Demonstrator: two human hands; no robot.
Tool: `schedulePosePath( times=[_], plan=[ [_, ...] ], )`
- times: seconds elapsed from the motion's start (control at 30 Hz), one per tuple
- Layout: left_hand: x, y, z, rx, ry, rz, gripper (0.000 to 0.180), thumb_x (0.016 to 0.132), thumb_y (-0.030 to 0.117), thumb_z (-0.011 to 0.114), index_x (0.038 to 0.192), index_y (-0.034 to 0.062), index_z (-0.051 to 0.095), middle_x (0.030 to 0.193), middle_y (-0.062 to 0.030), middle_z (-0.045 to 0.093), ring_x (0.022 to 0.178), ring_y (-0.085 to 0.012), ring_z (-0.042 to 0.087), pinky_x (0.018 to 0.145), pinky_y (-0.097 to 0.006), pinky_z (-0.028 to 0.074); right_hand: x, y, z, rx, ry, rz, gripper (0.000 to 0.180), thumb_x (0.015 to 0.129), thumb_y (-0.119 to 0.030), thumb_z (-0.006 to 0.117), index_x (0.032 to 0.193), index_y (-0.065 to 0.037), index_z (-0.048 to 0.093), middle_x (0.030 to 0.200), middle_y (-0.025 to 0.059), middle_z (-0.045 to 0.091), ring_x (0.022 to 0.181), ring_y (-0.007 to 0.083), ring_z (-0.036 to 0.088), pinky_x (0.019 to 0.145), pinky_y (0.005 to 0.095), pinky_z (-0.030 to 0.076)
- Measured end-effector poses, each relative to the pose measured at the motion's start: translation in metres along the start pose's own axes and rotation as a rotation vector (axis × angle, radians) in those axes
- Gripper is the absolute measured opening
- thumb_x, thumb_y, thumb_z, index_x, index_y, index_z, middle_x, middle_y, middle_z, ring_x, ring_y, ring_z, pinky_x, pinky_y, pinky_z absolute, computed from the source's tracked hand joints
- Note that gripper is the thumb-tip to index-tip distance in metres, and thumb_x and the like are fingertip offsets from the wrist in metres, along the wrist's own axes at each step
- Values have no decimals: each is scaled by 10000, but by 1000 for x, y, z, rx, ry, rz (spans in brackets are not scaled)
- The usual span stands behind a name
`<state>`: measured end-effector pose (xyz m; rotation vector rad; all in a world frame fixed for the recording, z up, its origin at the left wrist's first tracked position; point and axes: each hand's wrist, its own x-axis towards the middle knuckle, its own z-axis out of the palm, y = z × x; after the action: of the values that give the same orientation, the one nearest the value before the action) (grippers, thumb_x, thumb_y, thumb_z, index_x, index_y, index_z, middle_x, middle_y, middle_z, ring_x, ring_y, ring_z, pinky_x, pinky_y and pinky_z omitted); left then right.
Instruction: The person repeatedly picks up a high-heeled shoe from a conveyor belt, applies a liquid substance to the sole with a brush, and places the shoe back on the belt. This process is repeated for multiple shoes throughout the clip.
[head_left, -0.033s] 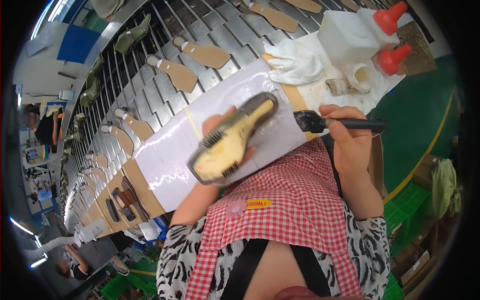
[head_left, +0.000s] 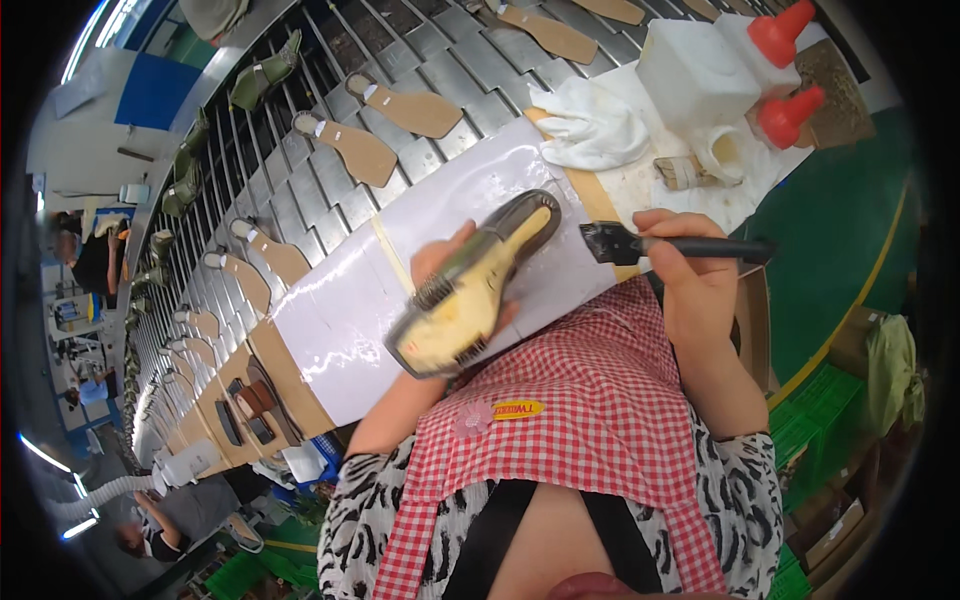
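My left hand [head_left: 440, 255] is wrapped round a dark green sandal on its last [head_left: 465, 305], turned so its cream-yellow underside faces up. The sandal is tilted, one end toward the upper right, and partly hides the fingers. In my right hand [head_left: 690, 270] is a flat brush [head_left: 705, 247], pinched by its black handle. Its dark bristles point left, a short gap away from the sandal. Beneath both lies a shiny white sheet [head_left: 345, 320] on the work surface.
Tan insoles [head_left: 357, 152] lie along the slatted metal conveyor [head_left: 310, 205], with green sandals on its far left. A white cloth [head_left: 595, 130], a white jar [head_left: 722, 155] and white bottles with red nozzles [head_left: 790, 118] stand upper right. Brown and black pieces [head_left: 252, 398] lie lower left.
The sandal in my left hand has shifted slightly right and down. The brush in my right hand has moved a little left, toward the sandal.
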<state>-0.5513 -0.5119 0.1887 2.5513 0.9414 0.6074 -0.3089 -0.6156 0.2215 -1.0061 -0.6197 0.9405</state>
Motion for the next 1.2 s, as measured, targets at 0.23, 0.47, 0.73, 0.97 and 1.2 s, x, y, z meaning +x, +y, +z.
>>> schedulePosePath(
  times=[0.23, 0.47, 0.73, 0.97, 1.2],
  plan=[
    [-21, 29, 31, -239, 187, -47, 870, 680, 282, 819, 1342, 37, 310, 1342, -176, 387, 1162, -271, 420, 986, -358, 378, 1, 20, 4, -8, -71, 198, 183, 807, 19, 682, 981, 5, 626, 980, 67, 621, 928, 118, 572, 847, 261, 448],
    [-24, 25, 35, -174, 251, 19, 965, 685, 435, 788, 1367, 24, 243, 1381, -188, 405, 1071, -252, 405, 951, -364, 321, 1, 29, 12, 17, -86, 304, 163, 815, -27, 695, 967, -15, 638, 925, 31, 625, 891, 95, 565, 816, 246, 440],
    [-30, 21, 40, -280, 226, 15, 1027, 667, 397, 820, 1375, 34, 170, 1298, -162, 361, 1222, -307, 391, 1028, -387, 333, 4, 35, 11, -103, 40, 278, 116, 814, -28, 696, 911, -20, 633, 885, 23, 624, 843, 92, 567, 758, 248, 451],
    [-27, 33, 42, -360, 256, 4, 997, 662, 326, 834, 1371, 56, 186, 1264, -145, 340, 1257, -338, 399, 1036, -380, 360, -6, 25, 12, -361, -139, -112, 187, 745, -3, 733, 895, -36, 626, 886, 76, 624, 849, 176, 596, 752, 278, 464],
    [-20, 27, 19, -417, 141, -133, 735, 759, 317, 743, 1332, 50, 368, 1288, -139, 436, 1234, -297, 447, 968, -373, 437, 1, 6, 13, -16, -203, 138, 163, 783, 33, 688, 927, -10, 623, 979, 71, 629, 908, 137, 587, 810, 270, 460]
  ],
)
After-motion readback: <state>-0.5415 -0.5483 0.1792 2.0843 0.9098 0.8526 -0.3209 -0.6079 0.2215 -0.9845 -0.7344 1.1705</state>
